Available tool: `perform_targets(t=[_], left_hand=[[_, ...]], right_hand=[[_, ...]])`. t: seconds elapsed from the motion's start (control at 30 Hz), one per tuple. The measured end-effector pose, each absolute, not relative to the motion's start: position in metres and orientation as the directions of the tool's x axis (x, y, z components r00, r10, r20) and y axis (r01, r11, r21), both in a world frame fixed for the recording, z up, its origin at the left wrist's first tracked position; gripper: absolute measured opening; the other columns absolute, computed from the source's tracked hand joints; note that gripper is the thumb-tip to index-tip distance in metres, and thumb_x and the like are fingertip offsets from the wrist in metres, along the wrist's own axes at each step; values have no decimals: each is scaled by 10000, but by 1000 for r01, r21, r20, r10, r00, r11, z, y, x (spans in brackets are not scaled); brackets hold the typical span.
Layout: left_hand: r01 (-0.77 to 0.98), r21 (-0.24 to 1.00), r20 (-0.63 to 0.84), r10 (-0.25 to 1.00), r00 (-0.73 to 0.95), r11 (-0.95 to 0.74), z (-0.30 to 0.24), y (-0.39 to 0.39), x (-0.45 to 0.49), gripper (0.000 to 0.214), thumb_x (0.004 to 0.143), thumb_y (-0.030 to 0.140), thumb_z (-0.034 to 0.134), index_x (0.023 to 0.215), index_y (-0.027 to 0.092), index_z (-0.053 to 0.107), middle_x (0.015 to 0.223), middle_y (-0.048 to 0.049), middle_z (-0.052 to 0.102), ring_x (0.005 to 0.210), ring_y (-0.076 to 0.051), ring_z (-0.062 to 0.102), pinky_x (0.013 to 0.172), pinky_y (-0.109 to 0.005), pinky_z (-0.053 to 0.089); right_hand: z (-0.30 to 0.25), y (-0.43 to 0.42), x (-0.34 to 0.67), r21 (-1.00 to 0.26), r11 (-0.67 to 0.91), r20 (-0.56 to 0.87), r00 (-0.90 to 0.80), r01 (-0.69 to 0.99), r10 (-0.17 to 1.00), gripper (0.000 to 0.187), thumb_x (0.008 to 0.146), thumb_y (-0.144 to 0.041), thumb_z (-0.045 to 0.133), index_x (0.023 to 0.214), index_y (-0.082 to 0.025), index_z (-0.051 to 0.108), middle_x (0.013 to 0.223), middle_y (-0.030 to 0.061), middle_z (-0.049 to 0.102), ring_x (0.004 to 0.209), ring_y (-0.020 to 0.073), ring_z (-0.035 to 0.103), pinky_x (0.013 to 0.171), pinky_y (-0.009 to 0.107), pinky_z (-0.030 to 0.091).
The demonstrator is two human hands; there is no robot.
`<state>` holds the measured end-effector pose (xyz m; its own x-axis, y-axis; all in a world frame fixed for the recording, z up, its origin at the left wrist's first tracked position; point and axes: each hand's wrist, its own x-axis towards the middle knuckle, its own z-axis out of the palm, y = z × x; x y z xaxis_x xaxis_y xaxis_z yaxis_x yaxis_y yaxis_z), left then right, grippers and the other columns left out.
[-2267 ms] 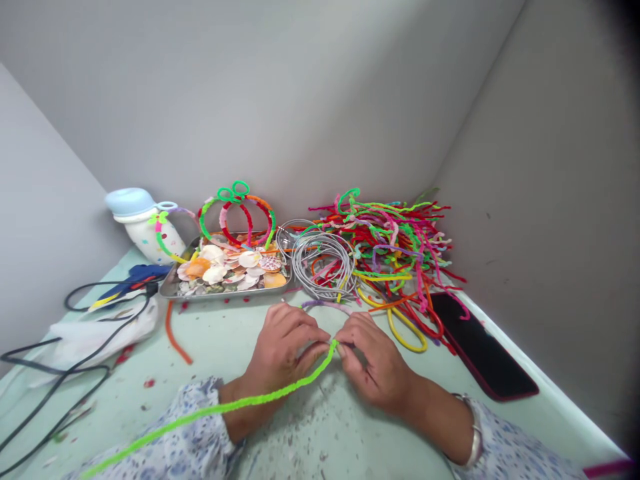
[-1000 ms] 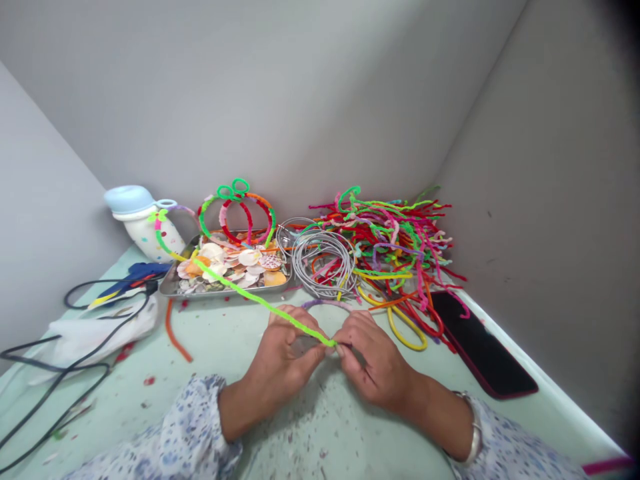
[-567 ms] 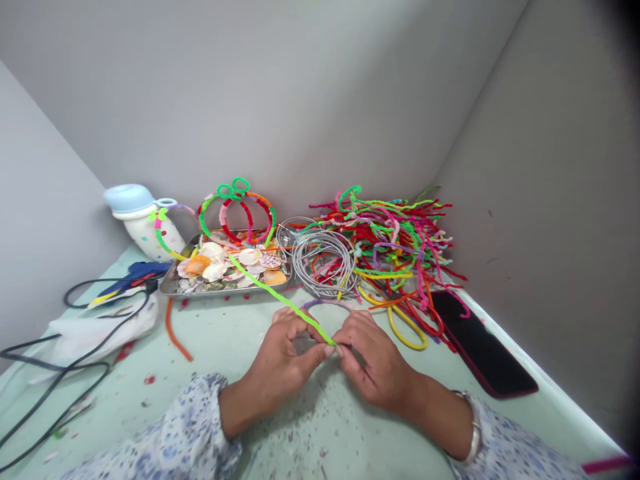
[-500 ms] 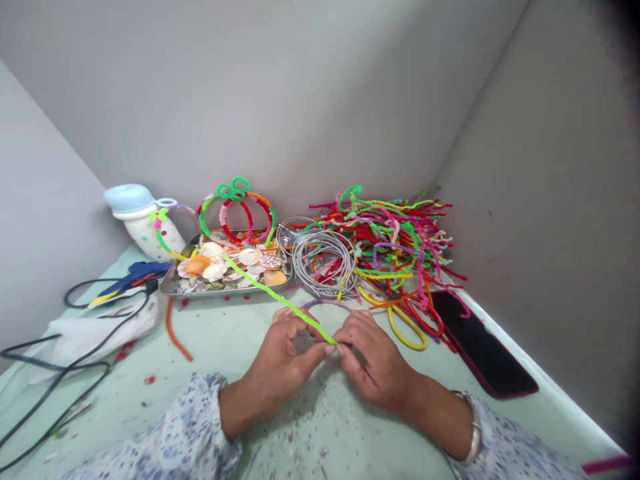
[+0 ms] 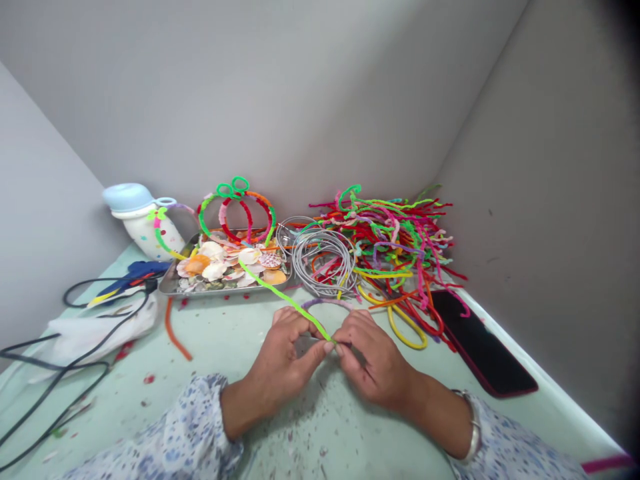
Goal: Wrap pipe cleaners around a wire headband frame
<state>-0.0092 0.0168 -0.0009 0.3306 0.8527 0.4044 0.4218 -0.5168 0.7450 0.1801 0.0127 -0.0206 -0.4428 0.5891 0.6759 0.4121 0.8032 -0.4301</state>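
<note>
Between my hands runs a lime-green pipe cleaner (image 5: 285, 295), its free end slanting up and left over the tray of shells. My left hand (image 5: 284, 357) is closed on it, thumb pressed near its lower end. My right hand (image 5: 376, 360) pinches at that same end, its thumb almost touching the left one. A pale purple curved strip (image 5: 327, 302) arcs behind the fingers, and a dark bit shows at the right fingertips. Whether these join is hidden by the hands.
Behind stands a metal tray (image 5: 225, 294) of seashells (image 5: 215, 270) with pipe-cleaner hoops (image 5: 250, 200). A grey wire coil (image 5: 324, 267), a pipe-cleaner pile (image 5: 395, 233) and a phone (image 5: 485, 347) lie to the right. Left are a bottle (image 5: 150, 230), scissors (image 5: 133, 277) and a black cable (image 5: 75, 363).
The free end of the lime-green pipe cleaner has shifted right and slightly down, and less of its length shows. Both hands stay almost in place.
</note>
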Motion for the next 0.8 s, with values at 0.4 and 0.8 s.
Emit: perform_targets(t=[0.4, 0.8], left_hand=[[434, 738, 410, 855, 318, -516, 3, 14, -8, 150, 844, 307, 638, 742, 197, 648, 745, -32, 632, 781, -217, 568, 771, -409, 449], [392, 784, 369, 869, 328, -481, 0, 17, -9, 177, 851, 315, 629, 713, 205, 622, 725, -16, 598, 767, -209, 555, 733, -382, 432]], right_hand=[[-20, 13, 179, -440, 785, 664, -430, 436, 612, 122, 836, -127, 489, 922, -200, 534, 761, 42, 553, 738, 218, 508, 714, 402, 417], [-24, 14, 178, -440, 791, 677, -423, 425, 603, 105, 845, -112, 485, 896, -195, 525, 741, 34, 541, 719, 203, 495, 704, 383, 404]])
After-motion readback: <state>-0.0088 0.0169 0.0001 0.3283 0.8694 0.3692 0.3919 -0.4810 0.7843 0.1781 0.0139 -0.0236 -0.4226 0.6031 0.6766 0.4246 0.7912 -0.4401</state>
